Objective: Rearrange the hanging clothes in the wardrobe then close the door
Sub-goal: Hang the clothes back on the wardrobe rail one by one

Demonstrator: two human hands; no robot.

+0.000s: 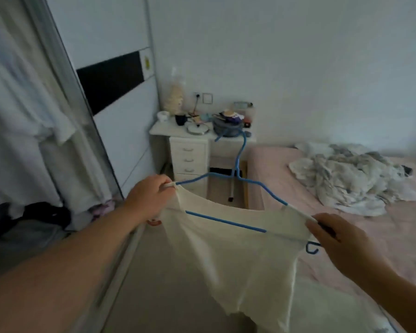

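top (238,248) on hanger (226,221); straps pinched in both hands' fingers (165,182)

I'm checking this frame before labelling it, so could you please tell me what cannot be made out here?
Head view, the only one:
- wardrobe rail: cut off by the top edge above the hanging clothes, which are blurred.
- right end of the blue hanger: hidden by the right hand.
- left end: under the white top and left hand.
- items on the bedside table: too small to name.

Left hand (149,197) and right hand (341,241) pinching white top (238,255) on blue hanger (226,221), pink bed (286,169) beside
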